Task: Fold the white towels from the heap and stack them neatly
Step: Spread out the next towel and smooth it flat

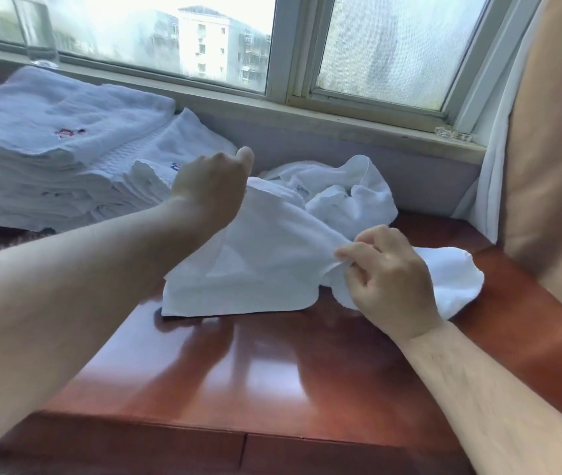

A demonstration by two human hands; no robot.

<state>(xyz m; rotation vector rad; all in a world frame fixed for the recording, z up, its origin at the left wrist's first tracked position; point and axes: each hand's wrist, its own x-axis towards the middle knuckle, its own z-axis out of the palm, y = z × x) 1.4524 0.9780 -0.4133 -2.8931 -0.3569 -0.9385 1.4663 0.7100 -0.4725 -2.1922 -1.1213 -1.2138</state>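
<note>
A white towel (259, 255) hangs stretched between my two hands above the wooden table (272, 371), its lower edge resting on the wood. My left hand (211, 186) grips the towel's far upper edge, fingers curled over it. My right hand (389, 279) pinches the near right edge between thumb and fingers. Behind it lies a small crumpled heap of white towels (348, 190) against the wall. A tall stack of folded white towels (50, 159) fills the left side, some with small embroidered marks.
A window with its sill (307, 111) runs along the back. A clear glass (36, 32) stands on the sill at far left. A tan curtain (553, 149) with white lining hangs at the right. The table's front edge is near the bottom of the view.
</note>
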